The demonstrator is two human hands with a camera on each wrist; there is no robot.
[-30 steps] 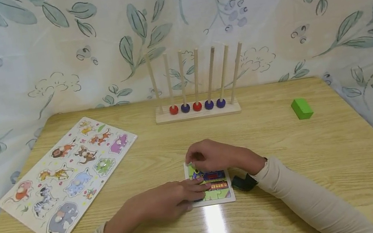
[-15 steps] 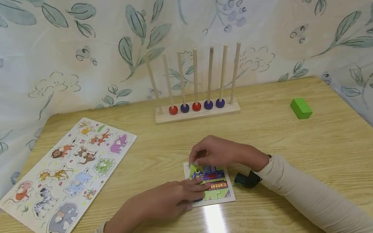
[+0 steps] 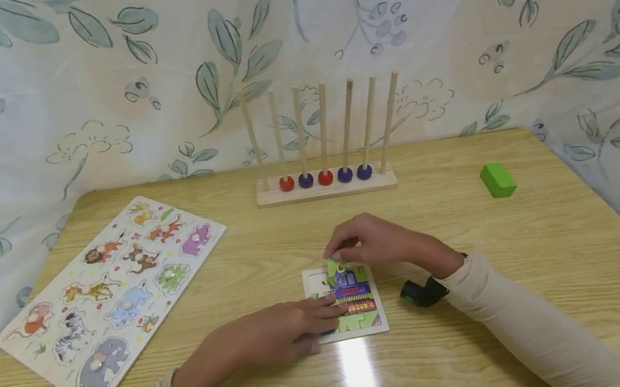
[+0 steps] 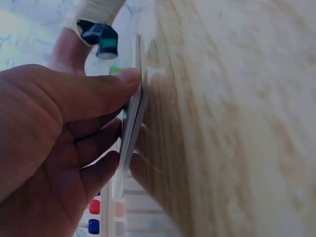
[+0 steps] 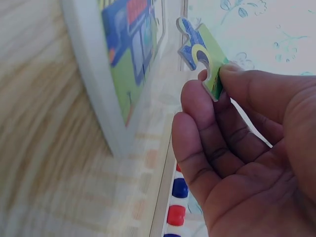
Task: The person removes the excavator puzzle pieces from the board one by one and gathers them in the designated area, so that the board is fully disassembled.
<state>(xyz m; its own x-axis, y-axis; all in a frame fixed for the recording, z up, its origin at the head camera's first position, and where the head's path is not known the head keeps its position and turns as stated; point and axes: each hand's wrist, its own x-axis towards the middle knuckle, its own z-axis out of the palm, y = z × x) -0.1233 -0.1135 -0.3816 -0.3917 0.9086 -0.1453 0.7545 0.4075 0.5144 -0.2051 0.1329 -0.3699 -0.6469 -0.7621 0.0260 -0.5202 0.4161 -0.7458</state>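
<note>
A small jigsaw puzzle board (image 3: 365, 332) with a white border and a colourful vehicle picture lies in front of the person. Between thumb and fingers, the right hand (image 3: 377, 240) pinches a green and blue jigsaw piece (image 5: 211, 52), tilted above the board's top part. Bare white backing shows at the board's upper left corner. The left hand (image 3: 278, 330) rests on the board's left side, its fingers lying straight over the picture. In the left wrist view, the left thumb (image 4: 129, 76) touches the board edge (image 4: 131, 126); the other fingertips are partly hidden.
An animal peg puzzle (image 3: 116, 293) lies at the left. At the back stands a wooden rack (image 3: 324, 189) with upright rods and several red and blue beads. A green block (image 3: 497, 180) sits at the right. Floral cloth (image 3: 285, 52) hangs behind the table.
The right hand has moved right and slightly away from the person, lifting the jigsaw piece off the board's upper left corner. The left hand has stayed in place.
</note>
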